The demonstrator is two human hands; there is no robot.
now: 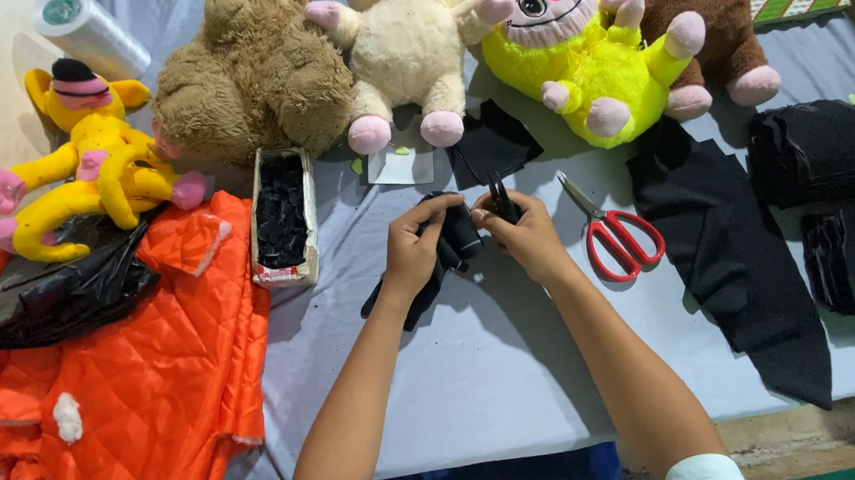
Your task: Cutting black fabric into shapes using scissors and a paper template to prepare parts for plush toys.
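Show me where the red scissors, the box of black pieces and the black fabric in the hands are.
red scissors (620, 235): head view, on the red handle loops.
box of black pieces (281, 216): head view, on the black pieces inside.
black fabric (459, 233): head view, on the bunched part between the hands.

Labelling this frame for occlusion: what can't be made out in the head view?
- Black fabric piece: shape hidden, both hands cover it.
- Small black tool in right hand: kind unclear, too small, fingers wrap it.
- Left hand: grip hidden behind its back.
- Cream plush toy and brown plush toy: heads cut off by top edge.
- Small box: dark contents too small to identify.
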